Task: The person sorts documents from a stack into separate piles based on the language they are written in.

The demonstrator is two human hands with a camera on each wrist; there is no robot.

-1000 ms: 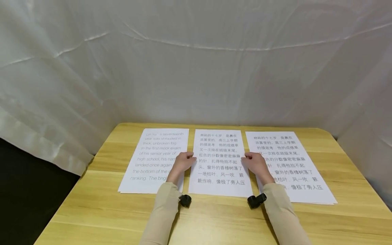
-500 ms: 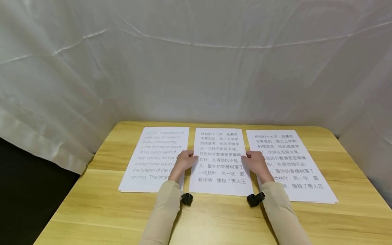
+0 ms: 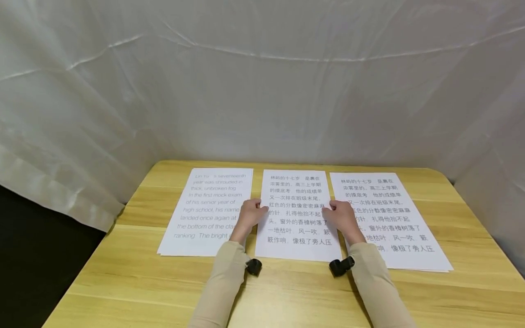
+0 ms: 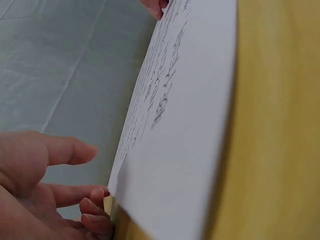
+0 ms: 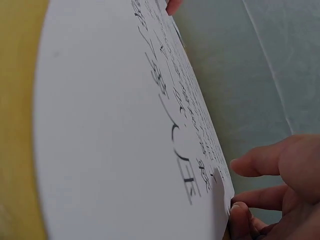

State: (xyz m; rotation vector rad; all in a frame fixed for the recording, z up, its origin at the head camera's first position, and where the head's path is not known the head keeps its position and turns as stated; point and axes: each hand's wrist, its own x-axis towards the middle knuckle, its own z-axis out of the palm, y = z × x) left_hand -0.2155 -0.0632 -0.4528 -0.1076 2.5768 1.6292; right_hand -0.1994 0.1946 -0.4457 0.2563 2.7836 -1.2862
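Note:
In the head view a white sheet of paper printed with Chinese text lies in the middle of the table; whether others lie under it cannot be told. At its left edge is my left hand, and my right hand is at its right edge. The left wrist view has the left index fingertip touching the edge of the paper, the thumb apart from it, the other fingers bent. A matching pose shows in the right wrist view, where the right hand touches the opposite edge of the paper.
A stack of English-printed sheets lies to the left, partly under the left arm. To the right, another stack with Chinese text sits partly under the right arm. A pale curtain hangs behind the wooden table.
The left hand has moved slightly right, and the middle paper has shifted a little towards the right stack. My right hand stays almost in place. The head view has tilted slightly.

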